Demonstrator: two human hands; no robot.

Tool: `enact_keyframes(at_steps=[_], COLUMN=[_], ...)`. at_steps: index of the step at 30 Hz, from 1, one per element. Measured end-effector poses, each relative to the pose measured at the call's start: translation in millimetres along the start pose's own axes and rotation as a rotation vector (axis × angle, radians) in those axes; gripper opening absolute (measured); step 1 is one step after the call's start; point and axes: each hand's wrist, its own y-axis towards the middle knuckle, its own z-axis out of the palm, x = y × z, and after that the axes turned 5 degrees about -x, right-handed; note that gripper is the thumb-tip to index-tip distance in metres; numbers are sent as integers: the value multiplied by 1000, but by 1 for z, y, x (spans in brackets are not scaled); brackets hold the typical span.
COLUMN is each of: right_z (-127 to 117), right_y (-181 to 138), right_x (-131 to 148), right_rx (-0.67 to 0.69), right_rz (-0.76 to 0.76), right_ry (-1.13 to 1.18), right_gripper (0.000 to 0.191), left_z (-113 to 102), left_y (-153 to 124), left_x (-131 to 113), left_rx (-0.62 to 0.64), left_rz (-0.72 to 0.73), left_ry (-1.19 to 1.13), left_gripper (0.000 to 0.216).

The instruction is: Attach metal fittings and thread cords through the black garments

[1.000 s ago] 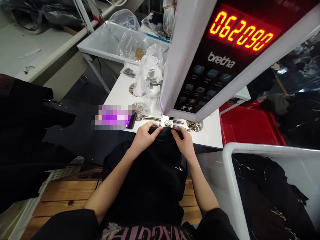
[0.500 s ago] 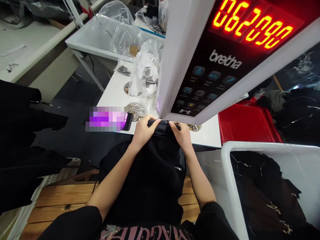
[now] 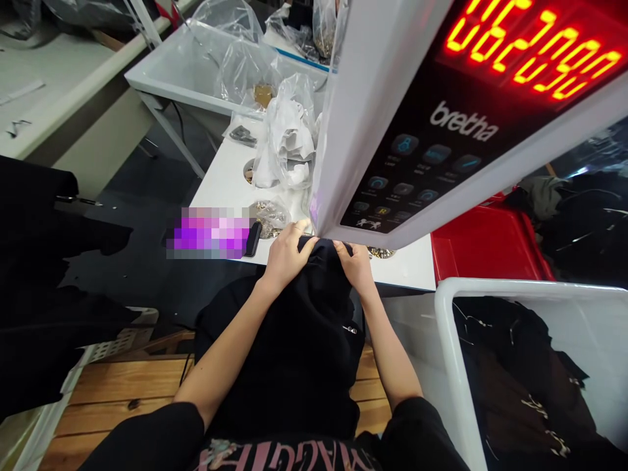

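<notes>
A black garment [image 3: 307,340] hung from the front edge of the tabletop [image 3: 412,265] down toward the person's lap, its long axis running from the machine back to the body, while its gathered far edge lay crosswise between the two hands. That edge was the relation that counted: it sat directly between the fingertips, under the lower corner of the white machine housing [image 3: 366,85], with neither hand clearly nearer to it. The left hand [image 3: 286,255] pinched its left end, thumb on the near side and fingers beyond; the right hand [image 3: 356,265] pinched the right end in the same grip, its fingers partly hidden. Whether the cloth touched any working part could not be told, since the housing covered that spot. A silver zipper pull [image 3: 350,330] showed lower down, on the right hand's side. Just right of that hand, a round well of metal fasteners [image 3: 381,252] was sunk in the tabletop; to the left lay a clear bag of metal pieces [image 3: 271,219] and a phone [image 3: 254,239]. Farther right stood a red bin [image 3: 483,245] and a white tub [image 3: 445,294] of dark garments [image 3: 520,373].
</notes>
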Motion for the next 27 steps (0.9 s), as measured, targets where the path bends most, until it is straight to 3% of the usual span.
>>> enact_keyframes(at_steps=[4,18,23,27], right_z=[3,12,15,15], right_y=[-2,-13,-15,-16], right_x=[-8,-17,-18,-17], right_rx=[-9,-94,-87,-67], right_rz=[-44,-113,-135,-120], right_ry=[-48,-143,-219,-212], right_gripper=[28,28,35,39], left_z=[0,4,8,12], left_y=[0,3,-4,-10], left_x=[2,5,2,0], left_rx=[46,118,62,1], left_rz=[116,252,269,233], left_ry=[-32,31,116,45], left_gripper=[20,27,31,31])
